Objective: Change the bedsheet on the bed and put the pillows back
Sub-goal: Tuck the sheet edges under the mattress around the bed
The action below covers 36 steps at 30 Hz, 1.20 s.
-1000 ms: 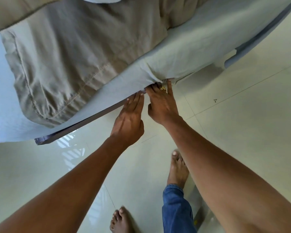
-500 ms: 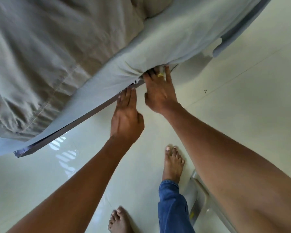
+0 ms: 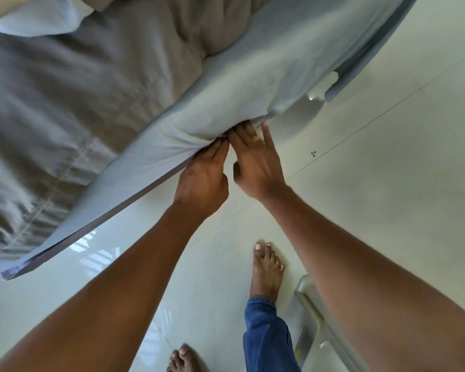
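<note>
A pale blue bedsheet (image 3: 266,76) covers the mattress and hangs over its side. On top lies a rumpled grey-brown cloth (image 3: 78,103) with a stitched hem. My left hand (image 3: 203,178) has straight fingers pushed against the sheet's lower edge where it meets the dark bed frame (image 3: 134,196). My right hand (image 3: 255,159), with a ring, lies right beside it; its fingertips disappear under the bunched sheet fold and the thumb sticks out. What the hidden fingertips do cannot be seen.
Glossy cream floor tiles (image 3: 373,183) spread to the right and below. My bare feet and a blue jeans leg (image 3: 266,331) stand near the bed. A pale metal or plastic frame piece (image 3: 314,318) sits on the floor at lower right. A pale blue pillow corner (image 3: 38,20) shows top left.
Both hands have shifted right along the bed's edge and closed together; my left hand now touches the bunched sheet beside the right one. The view has tilted.
</note>
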Available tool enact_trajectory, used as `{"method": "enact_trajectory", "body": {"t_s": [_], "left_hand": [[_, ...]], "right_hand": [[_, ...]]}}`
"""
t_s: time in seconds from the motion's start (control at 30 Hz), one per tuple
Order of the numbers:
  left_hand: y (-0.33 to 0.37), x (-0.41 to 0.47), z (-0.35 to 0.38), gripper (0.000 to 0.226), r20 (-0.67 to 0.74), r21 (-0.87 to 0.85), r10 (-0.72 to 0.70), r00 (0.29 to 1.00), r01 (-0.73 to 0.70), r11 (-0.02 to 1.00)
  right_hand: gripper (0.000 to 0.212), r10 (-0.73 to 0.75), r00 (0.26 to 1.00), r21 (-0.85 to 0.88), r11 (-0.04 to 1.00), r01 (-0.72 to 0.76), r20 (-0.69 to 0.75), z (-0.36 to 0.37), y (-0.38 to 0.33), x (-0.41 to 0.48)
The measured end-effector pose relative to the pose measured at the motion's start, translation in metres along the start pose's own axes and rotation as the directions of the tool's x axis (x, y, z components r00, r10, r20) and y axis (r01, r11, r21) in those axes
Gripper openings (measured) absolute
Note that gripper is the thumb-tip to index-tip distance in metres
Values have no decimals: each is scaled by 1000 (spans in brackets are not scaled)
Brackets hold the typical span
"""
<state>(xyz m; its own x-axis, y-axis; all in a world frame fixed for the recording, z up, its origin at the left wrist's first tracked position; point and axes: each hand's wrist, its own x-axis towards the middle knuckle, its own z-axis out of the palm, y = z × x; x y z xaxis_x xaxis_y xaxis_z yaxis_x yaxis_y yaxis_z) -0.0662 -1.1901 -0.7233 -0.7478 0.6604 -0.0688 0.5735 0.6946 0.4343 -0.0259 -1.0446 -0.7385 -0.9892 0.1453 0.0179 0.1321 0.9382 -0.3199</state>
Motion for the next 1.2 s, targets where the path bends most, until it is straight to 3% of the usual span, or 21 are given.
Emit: {"method": "enact_trajectory", "body": {"t_s": [0.07,0.17,0.33,0.53,0.63,0.73,0.83,0.97,1.1,1.2], "left_hand": [[11,-17,-6,63,-82,-23,-45,996,44,999],[24,-43,-12,65,-100,-70,-100,990,94,993],[16,16,1,70,39,-21,-153,987,154,988],[44,26,9,88,164,169,-260,951,233,958],[68,16,2,85,115,39,-259,959,256,966],[83,14,1,88,197,-42,-119,973,130,991],[80,65,6,90,235,10,-171,957,173,985],[97,99,17,90,276,111,-287,917,267,957],[109,99,26,89,257,158,-367,894,336,928],[102,86,16,80,184,-8,-278,943,285,959]], "right_hand": [[75,23,997,-39,999,-20,69,0,0,21],[91,20,987,-56,998,-12,158,-6,0,18],[86,-24,994,-28,999,27,110,-24,7,-23],[79,123,970,-148,985,-93,208,-27,40,41],[78,93,958,-136,989,-57,271,-28,45,47],[68,13,967,-121,992,19,254,-42,54,34],[89,23,957,-55,998,-7,289,-69,63,-7],[89,5,957,-18,1000,0,289,-100,84,-51],[89,-3,956,-47,999,18,293,-86,100,3],[65,29,951,-128,992,11,308,-68,109,64]]}}
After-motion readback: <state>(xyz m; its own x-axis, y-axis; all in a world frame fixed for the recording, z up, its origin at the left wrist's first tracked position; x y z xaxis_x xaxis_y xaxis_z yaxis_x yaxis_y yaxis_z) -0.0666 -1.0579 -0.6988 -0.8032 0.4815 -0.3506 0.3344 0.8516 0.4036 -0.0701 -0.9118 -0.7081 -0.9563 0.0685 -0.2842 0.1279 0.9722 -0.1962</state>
